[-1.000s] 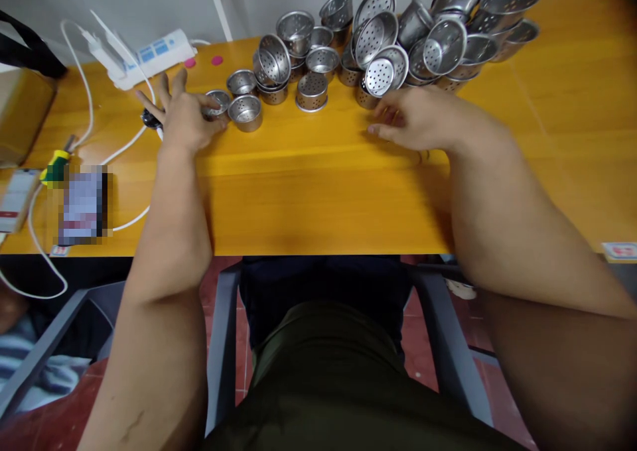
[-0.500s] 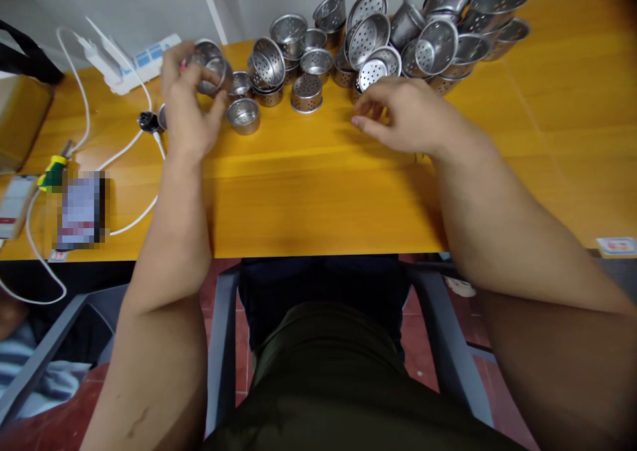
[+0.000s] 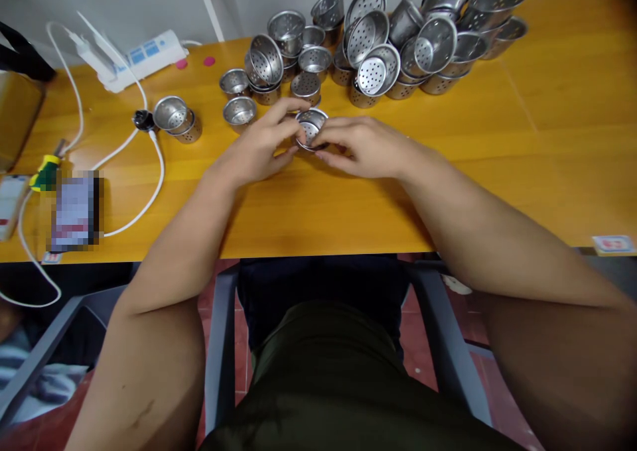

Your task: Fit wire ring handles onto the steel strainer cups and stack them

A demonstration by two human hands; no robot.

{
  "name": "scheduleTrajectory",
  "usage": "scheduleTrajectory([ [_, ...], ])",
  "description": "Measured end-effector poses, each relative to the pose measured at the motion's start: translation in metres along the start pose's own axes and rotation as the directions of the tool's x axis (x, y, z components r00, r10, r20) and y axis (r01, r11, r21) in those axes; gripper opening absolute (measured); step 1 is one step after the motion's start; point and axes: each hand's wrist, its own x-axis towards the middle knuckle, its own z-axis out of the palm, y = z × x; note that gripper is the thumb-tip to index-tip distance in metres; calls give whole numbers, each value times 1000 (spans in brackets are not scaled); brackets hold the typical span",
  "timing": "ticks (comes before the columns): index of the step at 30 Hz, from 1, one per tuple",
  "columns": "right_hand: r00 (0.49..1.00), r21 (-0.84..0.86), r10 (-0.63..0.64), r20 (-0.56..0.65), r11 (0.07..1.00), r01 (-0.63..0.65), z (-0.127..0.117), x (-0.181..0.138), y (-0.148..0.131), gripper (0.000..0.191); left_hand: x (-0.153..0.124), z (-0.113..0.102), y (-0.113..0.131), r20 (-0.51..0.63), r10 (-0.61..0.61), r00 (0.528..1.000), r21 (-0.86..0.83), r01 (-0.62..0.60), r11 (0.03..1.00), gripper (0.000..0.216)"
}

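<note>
Both hands meet at a small perforated metal cup (image 3: 310,125) in front of the pile, its opening facing up. My left hand (image 3: 266,140) grips its left rim with thumb and fingers. On the opposite rim, my right hand (image 3: 355,144) closes with bent fingers, some tips hidden inside or behind the cup. Just behind stands an upside-down perforated cup (image 3: 305,86). To the left of my left hand sits another small cup (image 3: 239,111), upright. Whether the held cup touches the table is hard to tell.
Many perforated metal cups (image 3: 368,36) are stacked along the wall. Two cups (image 3: 176,119) stand at left beside a black plug (image 3: 143,119). A white power strip (image 3: 144,60), white cables, a phone (image 3: 75,211) and a yellow-green tool (image 3: 46,172) lie on the left side. The table's front edge (image 3: 323,257) is near me.
My left hand has come from the far left to the middle with a cup. My right hand has moved left to meet it. The two cups at left are now uncovered.
</note>
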Motion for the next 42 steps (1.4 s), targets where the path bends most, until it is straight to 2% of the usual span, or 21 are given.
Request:
scheduleTrajectory([
  [1,1000,18,10,-13,1000,-9,2,0,2,50,-1,2,-1,-16,29,999,10,-29,1000,15],
  [2,999,42,28,-34,999,-27,4,1,3,53,-2,5,-3,-38,63,997,4,-63,998,19],
  [4,992,104,95,-80,991,-86,10,2,3,58,-2,15,-10,-84,110,990,-57,-115,992,64],
  [6,978,179,181,-108,971,-160,17,3,1,65,0,29,-21,-107,79,991,-114,-91,989,108],
  [8,960,247,252,-124,945,-216,23,5,-3,69,4,43,-30,-124,-14,992,-93,3,996,125],
  [10,945,269,286,-158,933,-238,26,6,-8,71,9,52,-35,-149,-96,984,-38,91,995,121],
  [13,930,180,302,-209,947,-267,19,4,-17,72,13,60,-33,-143,-100,985,-50,93,994,107],
  [15,924,89,324,-203,946,-312,11,1,-23,71,14,62,-30,-114,-92,989,-143,75,987,105],
  [17,915,35,357,-189,934,-357,3,-1,-27,68,12,64,-27,-77,-136,988,-257,112,960,103],
  [20,904,29,379,-196,924,-381,1,-2,-29,67,9,65,-28,-26,-226,974,-349,203,915,99],
  [22,902,59,372,-217,928,-368,4,0,-24,69,8,67,-33,-24,-225,974,-385,199,901,98],
  [26,905,215,320,-281,940,-266,18,8,0,69,10,72,-50,-49,-132,990,-477,93,874,106],
  [31,888,442,179,-423,896,29,35,17,28,72,12,73,-69,-33,-64,997,-554,35,832,110],
  [34,827,497,205,-523,862,101,38,19,23,73,10,71,-76,-85,-99,991,-539,38,842,105],
  [38,696,452,251,-673,884,119,27,14,12,75,8,62,-78,-144,-154,977,-470,70,880,110],
  [39,694,413,242,-678,906,88,20,11,12,73,9,56,-77,-183,-156,971,-427,64,902,113],
  [40,719,354,220,-660,934,39,11,7,13,71,9,49,-77,-236,-149,960,-368,54,928,114],
  [42,835,158,150,-529,984,-76,-8,-2,20,62,9,27,-80,-393,-104,914,-205,23,979,108],
])
